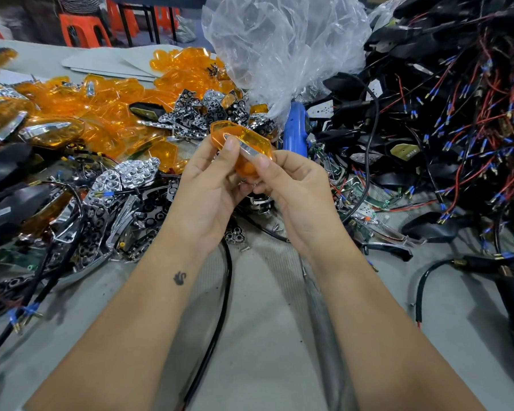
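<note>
**A:** Which step was in hand?

**B:** Fitting, as I judged it. The left hand [211, 185] cupped the lens [251, 135] from below, with its thumb curled onto the upper-left end of the chrome strip [245, 147]. The right hand [297, 191] pinched the lens at its lower-right end, thumb against the strip there. Whether the strip sat flush could not be told.

**A:** Where was the lens?

**B:** It was held in the air between both hands, above the table [264, 321]. It was to the right of the lens pile [101, 99] and the reflectors [134, 173], and just in front of the blue driver [294, 126]. The wires [457, 114] lay well apart at the right.

**A:** What did the next move call for?

**B:** Probably even thumb pressure along the strip, from the left end to the right, with the fingers bracing the back. Too much force at one end could tilt the strip or crack the shell.

**A:** How did the lens look?

**B:** It was amber, translucent and glossy, elongated with faceted ends. The strip ran slantwise across its face, from upper left to lower right. The lens looked thin and hard, and likely slick to hold.
</note>
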Demonstrator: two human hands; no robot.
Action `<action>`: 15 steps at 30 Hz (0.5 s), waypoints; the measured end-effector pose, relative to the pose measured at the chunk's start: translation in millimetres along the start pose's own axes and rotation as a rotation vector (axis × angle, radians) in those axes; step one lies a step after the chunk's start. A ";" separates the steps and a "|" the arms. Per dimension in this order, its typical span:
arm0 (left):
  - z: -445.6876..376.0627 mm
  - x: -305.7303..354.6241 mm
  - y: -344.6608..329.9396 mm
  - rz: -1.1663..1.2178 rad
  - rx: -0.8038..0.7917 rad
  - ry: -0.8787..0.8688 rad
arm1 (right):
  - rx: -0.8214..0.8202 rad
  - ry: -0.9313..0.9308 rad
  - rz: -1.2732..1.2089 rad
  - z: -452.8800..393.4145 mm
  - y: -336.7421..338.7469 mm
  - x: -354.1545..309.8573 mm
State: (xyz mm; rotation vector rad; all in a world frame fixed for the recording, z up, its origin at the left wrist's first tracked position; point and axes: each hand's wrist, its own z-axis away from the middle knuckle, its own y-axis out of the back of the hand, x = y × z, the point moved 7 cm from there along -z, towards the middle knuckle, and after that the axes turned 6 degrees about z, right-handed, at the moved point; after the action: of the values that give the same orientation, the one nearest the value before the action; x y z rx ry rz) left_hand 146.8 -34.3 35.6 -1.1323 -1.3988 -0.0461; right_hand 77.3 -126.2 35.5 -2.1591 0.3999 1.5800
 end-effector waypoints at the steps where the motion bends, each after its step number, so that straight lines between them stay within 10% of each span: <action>1: 0.0 1.0 -0.1 -0.016 0.001 -0.013 | 0.006 0.005 -0.001 0.4 0.4 -0.2; 15: 3.4 6.6 -4.1 -0.056 -0.014 -0.107 | 0.034 0.036 0.057 3.3 -1.9 -4.7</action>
State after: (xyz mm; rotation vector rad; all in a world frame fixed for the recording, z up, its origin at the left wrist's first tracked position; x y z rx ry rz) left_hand 143.4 -30.5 42.3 -1.1205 -1.5274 -0.0357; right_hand 74.0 -123.0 39.5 -2.1711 0.5004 1.5547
